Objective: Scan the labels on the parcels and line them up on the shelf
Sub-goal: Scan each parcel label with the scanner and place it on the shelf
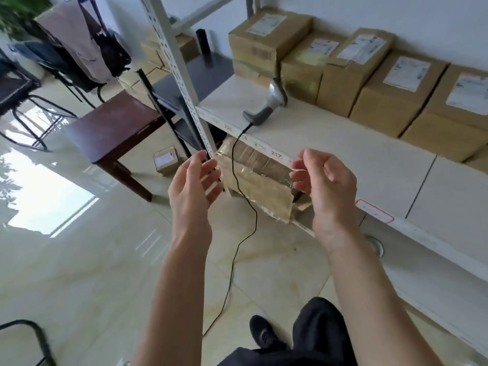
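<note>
The white shelf (343,143) carries a row of five taped cardboard parcels (396,85) along the wall, labels up, apparently touching side by side. A grey barcode scanner (272,104) lies in front of them.

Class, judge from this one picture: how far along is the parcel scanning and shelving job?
Done, it seems: five labelled parcels stand in a row at the back of the shelf, and the scanner rests on it. In hand: nothing; the left hand and right hand are open and empty. Probably left: the small parcel on the floor, and more boxes beyond the upright.
</note>
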